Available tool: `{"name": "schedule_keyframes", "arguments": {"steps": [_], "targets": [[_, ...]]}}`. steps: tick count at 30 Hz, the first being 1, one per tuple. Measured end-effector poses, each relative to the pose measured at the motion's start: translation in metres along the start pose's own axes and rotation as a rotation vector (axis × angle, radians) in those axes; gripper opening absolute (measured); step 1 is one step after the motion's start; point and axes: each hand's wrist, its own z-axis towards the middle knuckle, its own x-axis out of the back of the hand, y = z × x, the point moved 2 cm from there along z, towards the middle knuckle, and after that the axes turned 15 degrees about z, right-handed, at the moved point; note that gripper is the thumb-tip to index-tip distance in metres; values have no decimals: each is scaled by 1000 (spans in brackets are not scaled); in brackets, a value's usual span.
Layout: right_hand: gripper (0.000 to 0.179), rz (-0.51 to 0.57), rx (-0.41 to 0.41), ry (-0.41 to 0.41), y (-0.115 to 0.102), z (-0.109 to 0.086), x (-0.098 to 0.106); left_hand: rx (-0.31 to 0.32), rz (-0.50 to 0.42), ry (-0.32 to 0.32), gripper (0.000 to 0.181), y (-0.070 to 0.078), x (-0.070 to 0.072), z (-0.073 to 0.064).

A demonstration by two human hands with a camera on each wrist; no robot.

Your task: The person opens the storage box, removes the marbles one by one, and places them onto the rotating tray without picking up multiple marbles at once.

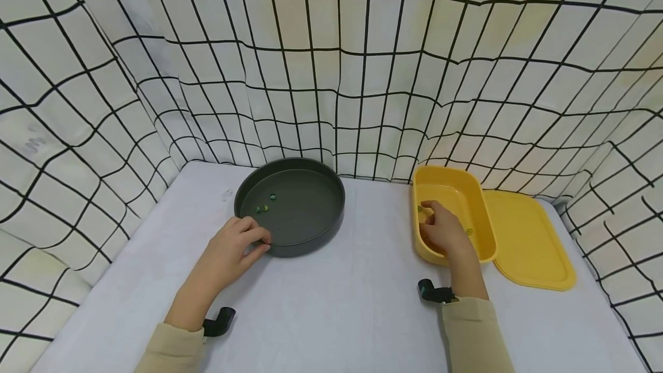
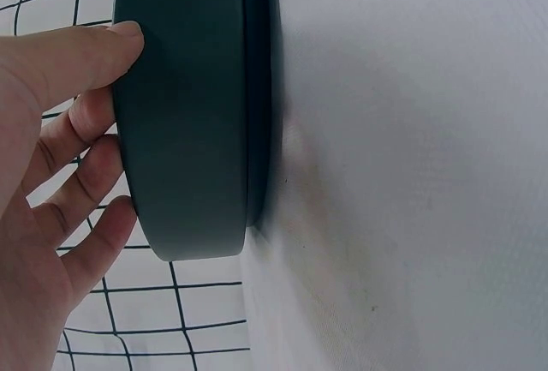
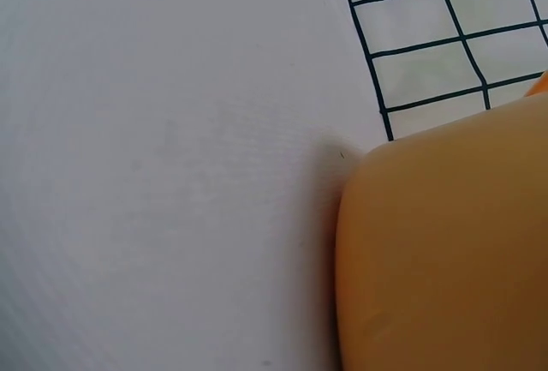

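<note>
A dark grey round pan (image 1: 305,206) stands on the left of the table, with three small green and yellowish marbles (image 1: 273,196) inside near its left wall. My left hand (image 1: 235,249) pinches the pan's near-left rim; in the left wrist view the thumb (image 2: 128,41) lies against the outer wall and the fingers reach over the edge. On the right is a yellow rectangular box (image 1: 479,212). My right hand (image 1: 442,229) reaches down into it, thumb and index finger apart. One marble (image 1: 419,208) lies by the index fingertip, another marble (image 1: 469,231) right of the hand.
A flat yellow lid (image 1: 533,240) lies right of the box, against it. White walls with a black grid net (image 1: 336,91) enclose the back and sides of the white table (image 1: 331,315). In the right wrist view the box's outer wall (image 3: 445,260) hides the fingers.
</note>
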Motion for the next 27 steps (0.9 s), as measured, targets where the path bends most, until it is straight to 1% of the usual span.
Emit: {"name": "schedule_keyframes", "arguments": {"steps": [3, 10, 15, 20, 24, 27], "targets": [[52, -27, 9, 0, -1, 1, 0, 6, -5, -4, 23, -1, 0, 0], [24, -62, 23, 13, -1, 1, -1, 12, 1, -7, 23, -1, -1, 0], [17, -87, 34, 15, -1, 1, 0, 3, 3, 4, 24, -1, -1, 1], [21, -52, 30, 48, -1, 1, 3, -2, 3, 9, 23, -1, -1, 1], [21, 30, 33, 73, -3, 0, 5, 0, 3, 13, 23, -1, -1, 0], [21, 115, 30, 94, -6, -3, 7, -6, 4, 20, 23, 0, -2, 0]]}}
